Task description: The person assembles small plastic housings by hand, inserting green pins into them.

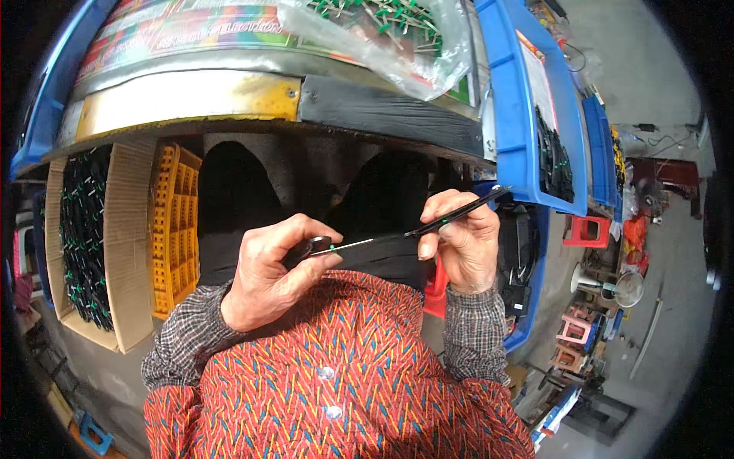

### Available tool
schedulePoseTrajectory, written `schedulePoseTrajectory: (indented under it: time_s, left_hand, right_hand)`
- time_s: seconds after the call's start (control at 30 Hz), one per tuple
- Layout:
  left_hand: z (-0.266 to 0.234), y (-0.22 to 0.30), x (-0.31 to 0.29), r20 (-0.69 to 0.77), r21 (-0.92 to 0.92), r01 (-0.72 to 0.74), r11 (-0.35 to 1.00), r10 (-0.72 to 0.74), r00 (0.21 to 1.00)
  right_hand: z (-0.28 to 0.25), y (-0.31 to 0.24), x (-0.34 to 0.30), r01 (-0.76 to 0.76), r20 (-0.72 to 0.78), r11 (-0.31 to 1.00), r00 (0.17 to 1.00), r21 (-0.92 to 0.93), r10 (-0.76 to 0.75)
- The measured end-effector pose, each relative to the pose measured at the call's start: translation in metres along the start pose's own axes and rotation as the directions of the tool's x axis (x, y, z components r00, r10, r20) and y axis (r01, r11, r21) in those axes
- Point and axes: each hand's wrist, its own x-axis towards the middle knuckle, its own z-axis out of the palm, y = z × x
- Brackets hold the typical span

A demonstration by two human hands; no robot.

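Note:
Above my lap, my left hand [267,264] pinches a thin metal pin [355,244] between thumb and forefinger. The pin has a small green collar near the fingertips and points right; a black rounded piece [317,245] shows at the same fingers, and how the two join is hidden. My right hand [468,246] grips a slim, long black part [466,209], tilted up to the right, with a green spot near its middle. The pin's tip and the black part's lower end are apart, with a gap between them.
A clear plastic bag [451,69] of green-headed pins lies on the bench. Its dark front edge [390,111] runs before my knees. Blue bins [527,172] stand right, one holding black parts. At left are a cardboard box [126,252] full of black-and-green parts and a yellow crate [174,229].

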Motion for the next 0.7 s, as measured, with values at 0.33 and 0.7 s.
schedulePoseTrajectory:
  time_s: [0.33, 0.7]
  left_hand:
    - [0.004, -0.006, 0.003, 0.014, -0.099, 0.08, 0.992, -0.079, 0.997]
    - [0.011, -0.021, 0.01, 0.02, -0.137, 0.109, 0.985, -0.107, 0.994]
  right_hand:
    - [0.001, 0.042, -0.002, -0.1, 0.007, 0.977, 0.995, 0.191, 0.1]
    - [-0.005, 0.063, 0.002, -0.137, 0.007, 0.969, 0.99, 0.206, 0.139]
